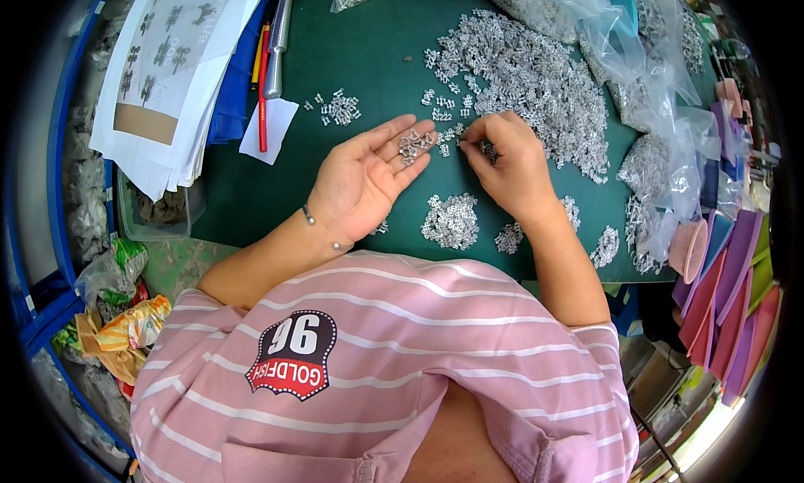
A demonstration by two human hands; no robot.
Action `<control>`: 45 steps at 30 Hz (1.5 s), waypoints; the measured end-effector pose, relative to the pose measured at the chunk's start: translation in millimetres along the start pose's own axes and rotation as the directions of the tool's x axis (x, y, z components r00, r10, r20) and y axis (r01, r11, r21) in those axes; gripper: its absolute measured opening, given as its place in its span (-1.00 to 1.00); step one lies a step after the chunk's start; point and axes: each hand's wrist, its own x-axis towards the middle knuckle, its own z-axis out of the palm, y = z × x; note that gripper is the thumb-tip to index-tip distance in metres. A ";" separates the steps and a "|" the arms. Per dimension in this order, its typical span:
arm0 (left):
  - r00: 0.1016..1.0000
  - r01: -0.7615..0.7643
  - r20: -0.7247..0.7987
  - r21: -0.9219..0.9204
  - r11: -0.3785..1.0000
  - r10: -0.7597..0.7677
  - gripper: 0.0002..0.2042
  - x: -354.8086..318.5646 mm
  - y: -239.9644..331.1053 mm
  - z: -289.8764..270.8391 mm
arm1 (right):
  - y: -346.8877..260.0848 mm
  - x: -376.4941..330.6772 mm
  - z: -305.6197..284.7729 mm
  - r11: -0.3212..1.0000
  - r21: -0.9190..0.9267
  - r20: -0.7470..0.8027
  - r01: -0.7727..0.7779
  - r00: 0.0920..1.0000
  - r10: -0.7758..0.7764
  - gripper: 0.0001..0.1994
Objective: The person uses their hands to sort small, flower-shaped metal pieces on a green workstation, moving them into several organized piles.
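Note:
My left hand (362, 175) is palm up, its fingers stretched out and slightly bent. On those fingers lies a small cluster of silver metal parts (414, 146). My right hand (512, 166) is closed just to its right, thumb and forefinger pinched together. Silver bits show inside its curled fingers, though the fingers partly hide them. Between the hands, a few loose metal parts (444, 145) lie on the green tabletop (368, 52). Below them sits a small heap of the same parts (450, 221), and a large pile (528, 81) spreads beyond my right hand.
A small group of parts (340, 109) lies at the left. Printed sheets (167, 73), a red pen (263, 98) and a metal-shafted tool (276, 56) are at the far left. Clear plastic bags of parts (649, 169) line the right side, beside a pink cup (688, 250) and coloured bins (724, 282).

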 end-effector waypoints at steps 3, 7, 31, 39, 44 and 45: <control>1.000 0.007 0.023 -0.007 1.000 -0.007 -0.63 0.0 -0.9 -1.6 | -6.9 0.4 6.0 0.991 -0.132 -0.006 0.021 1.000 -0.022 -0.84; 0.999 0.003 0.032 -0.003 1.000 -0.003 -0.62 0.2 -1.1 -2.3 | -10.1 3.4 8.7 0.977 -0.210 -0.015 0.039 0.999 -0.043 -0.83; 0.999 0.000 0.054 -0.001 1.000 0.000 -0.66 7.0 8.9 9.9 | -6.5 -48.8 -26.6 0.960 0.202 -0.361 -0.192 0.897 0.255 -0.83; 0.954 -0.247 0.107 -0.254 0.935 0.281 -0.73 52.7 63.9 77.4 | -22.3 -46.5 -47.5 0.915 0.357 -0.405 -0.189 0.852 0.333 -0.81; 0.864 -0.452 0.063 -0.342 0.824 0.500 -0.64 102.1 113.1 130.3 | -25.9 -49.0 -51.3 0.940 0.306 -0.411 -0.149 0.870 0.271 -0.81; 0.842 -0.489 0.052 -0.348 0.800 0.537 -0.60 123.5 130.1 136.9 | -26.5 -50.6 -51.6 0.939 0.308 -0.415 -0.151 0.867 0.275 -0.81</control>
